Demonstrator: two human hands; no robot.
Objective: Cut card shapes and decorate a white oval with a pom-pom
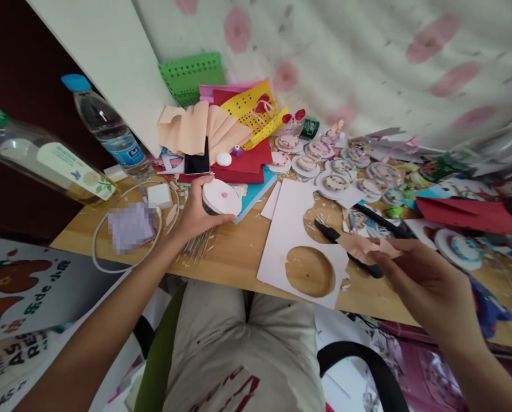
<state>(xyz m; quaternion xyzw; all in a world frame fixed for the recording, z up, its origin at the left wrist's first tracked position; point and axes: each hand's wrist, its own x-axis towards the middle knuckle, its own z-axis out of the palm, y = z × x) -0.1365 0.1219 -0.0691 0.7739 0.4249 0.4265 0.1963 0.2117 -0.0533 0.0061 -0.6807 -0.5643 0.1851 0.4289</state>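
1. Left hand [193, 213] wrapped around a small round white cake model [221, 197], fingers curled on its side, thumb on the near rim; model resting low over the wooden table [234, 252], near the left end, just in front of the red and blue foam sheets [249, 166].
2. Right hand [428, 280] raised over the right half of the table, fingertips pressed together on a ragged peach paper scrap [363, 246]; pinch tight, scrap sticking out to the left.
3. Black-handled tool [346, 246] lying on the table under that scrap, apart from the fingers; type hard to tell.
4. White sheet [282, 240] with two round holes cut out lying flat between the hands.
5. Finished decorated round pieces [337, 169] crowded at the back right, well apart from both hands.
6. Fanned peach paper [196, 129], yellow perforated sheet [249, 109], green perforated sheet [191, 74] stacked at the back.
7. Water bottle [110, 129] and white cable loop [131, 229] left of the model.
8. Judgement on doing it well: best to keep the model steady with a light side grip, no squeezing of the top; keep the scrap pinched near its edge so most of it stays free for placing; bring the two together over bare table, away from the tool and offcuts.
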